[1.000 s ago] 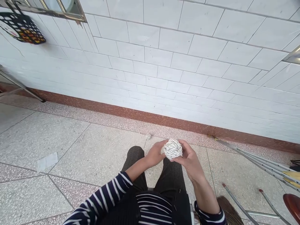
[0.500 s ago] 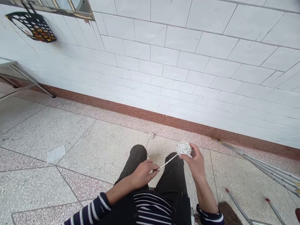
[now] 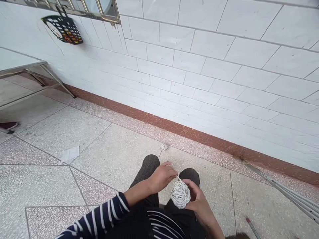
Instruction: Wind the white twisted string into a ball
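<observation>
A ball of white twisted cord (image 3: 180, 195) with dark flecks rests in my right hand (image 3: 198, 199), the fingers curled around its right side. My left hand (image 3: 163, 177) is just to the upper left of the ball, pinching the strand of cord (image 3: 178, 178) that runs from the ball's top. Both hands are over my lap, between my knees. On the floor beyond my left knee lies a smaller bundle of the same-looking cord (image 3: 164, 146).
A white tiled wall (image 3: 189, 76) rises ahead above a red-brown baseboard (image 3: 149, 116). Folded metal poles (image 3: 281, 189) lean at the right. At the left stand a metal-legged table (image 3: 22, 68) and a shoe (image 3: 8, 125). A pale paper sheet (image 3: 71, 154) lies on the floor; a patterned bag (image 3: 65, 30) hangs above.
My right hand has brought the ball down and left toward my lap. My left hand has moved up and right, close to it, so the strand between them is much shorter. The view has shifted left.
</observation>
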